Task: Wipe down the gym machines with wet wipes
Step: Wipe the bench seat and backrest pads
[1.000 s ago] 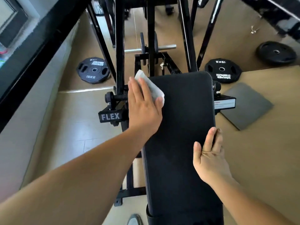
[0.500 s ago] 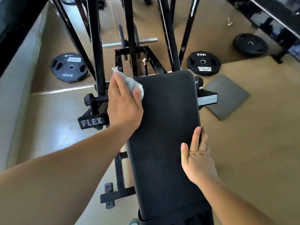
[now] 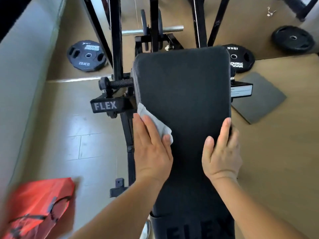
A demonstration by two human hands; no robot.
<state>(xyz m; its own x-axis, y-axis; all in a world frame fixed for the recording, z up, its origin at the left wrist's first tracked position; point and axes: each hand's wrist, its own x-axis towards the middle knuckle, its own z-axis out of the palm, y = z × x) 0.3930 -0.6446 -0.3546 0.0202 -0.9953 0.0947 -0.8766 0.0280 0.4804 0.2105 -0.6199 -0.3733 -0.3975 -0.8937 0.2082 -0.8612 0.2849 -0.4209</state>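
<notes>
Wipe [image 3: 155, 123] is a thin, crumpled white sheet, pinned under the flat, straight fingers of the left hand [image 3: 151, 152] at the left edge of the bench pad [image 3: 184, 92]; right hand [image 3: 222, 156] has straight fingers too, holding nothing, just bracing the pad's right edge. Pad's a long black rounded rectangle, grainy and vinyl-looking, seam stitched along the side; my guess is the sheet could bunch up or slip out since nothing's pinching it, or snag on that threaded bolt [image 3: 117, 82] just beside the edge.
</notes>
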